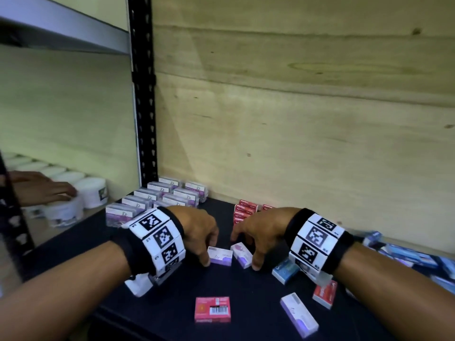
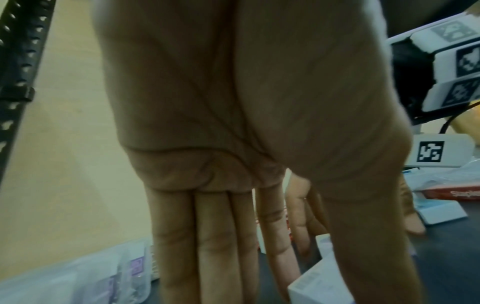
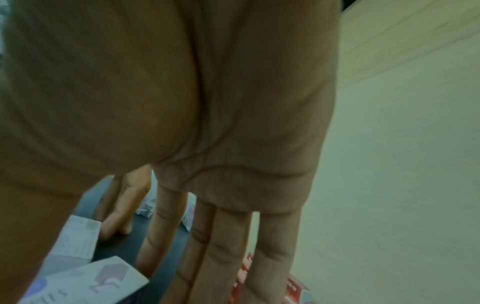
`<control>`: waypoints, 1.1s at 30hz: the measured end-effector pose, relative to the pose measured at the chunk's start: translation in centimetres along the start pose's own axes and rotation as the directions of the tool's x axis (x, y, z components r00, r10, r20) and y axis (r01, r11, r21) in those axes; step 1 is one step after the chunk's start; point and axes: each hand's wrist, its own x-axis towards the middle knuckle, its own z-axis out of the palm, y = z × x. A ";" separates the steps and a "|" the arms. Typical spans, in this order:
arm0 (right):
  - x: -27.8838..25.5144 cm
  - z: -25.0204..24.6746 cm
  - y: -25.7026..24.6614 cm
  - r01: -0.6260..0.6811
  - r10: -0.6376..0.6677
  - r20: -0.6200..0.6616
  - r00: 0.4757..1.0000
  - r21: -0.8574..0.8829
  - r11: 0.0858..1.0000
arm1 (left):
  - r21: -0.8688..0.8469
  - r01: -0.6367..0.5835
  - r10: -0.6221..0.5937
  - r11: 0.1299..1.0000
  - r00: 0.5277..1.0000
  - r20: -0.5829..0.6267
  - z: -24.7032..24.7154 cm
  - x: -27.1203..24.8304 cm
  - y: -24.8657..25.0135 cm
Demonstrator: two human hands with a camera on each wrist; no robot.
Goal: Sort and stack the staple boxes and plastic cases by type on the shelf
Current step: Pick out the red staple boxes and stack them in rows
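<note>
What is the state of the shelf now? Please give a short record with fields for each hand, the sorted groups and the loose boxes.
left hand: over a white-purple box, fingers reaching down to it
right hand: over a second white-purple box, thumb beside it
sorted groups: clear plastic cases in rows at back left; red staple boxes stacked behind the hands
loose boxes: red box, white-purple box, blue box
surface: dark shelf

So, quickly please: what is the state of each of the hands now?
Left hand: fingers nearly straight, touching a white box, not gripping it.
Right hand: fingers straight, spread over another white box, no grip.
</note>
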 end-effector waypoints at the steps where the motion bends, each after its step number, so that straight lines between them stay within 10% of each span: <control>1: 0.2 0.0 -0.1 -0.005 0.005 0.000 1.000 0.002 1.000 | 0.017 -0.004 0.004 1.000 1.000 -0.007 0.1 0.1 0.2; 16: 0.9 0.6 0.0 -0.026 0.018 -0.088 0.996 -0.092 0.995 | 0.046 -0.002 0.010 0.999 0.987 -0.162 1.2 1.0 0.2; 33: -7.0 0.1 5.6 -0.150 0.169 -0.134 0.976 0.146 0.978 | 0.107 -0.047 0.053 0.993 0.997 -0.059 -2.7 0.7 2.9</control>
